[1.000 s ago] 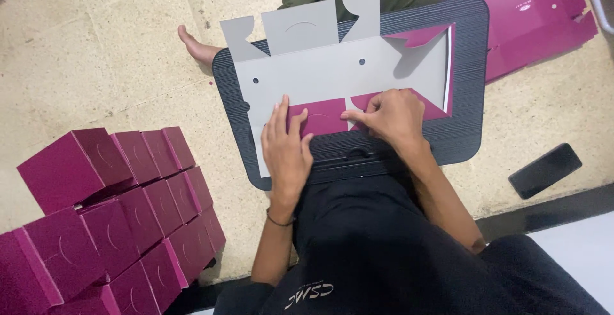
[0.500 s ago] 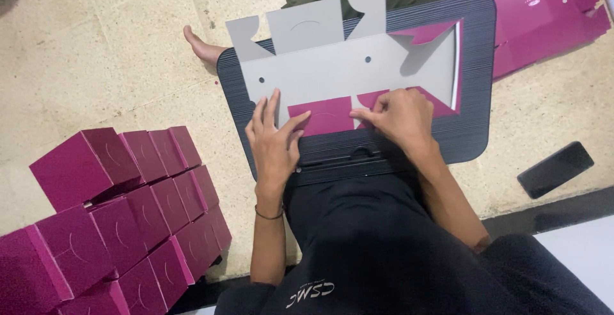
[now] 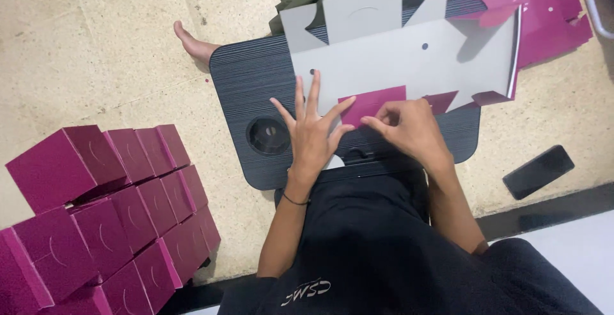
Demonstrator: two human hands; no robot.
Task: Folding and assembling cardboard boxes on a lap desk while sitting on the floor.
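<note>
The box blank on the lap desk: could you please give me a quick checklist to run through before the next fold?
1. Blank lies grey side up on the desk: ok.
2. Left hand spread flat, pinning the blank's lower edge: ok.
3. Right hand fingertips on the magenta flap: ok.
4. Flap fully creased: cannot tell.
5. Blank wholly on the desk: not ok, its top tabs and right end overhang.
6. Phone on the floor, apart from the blank: ok.
</note>
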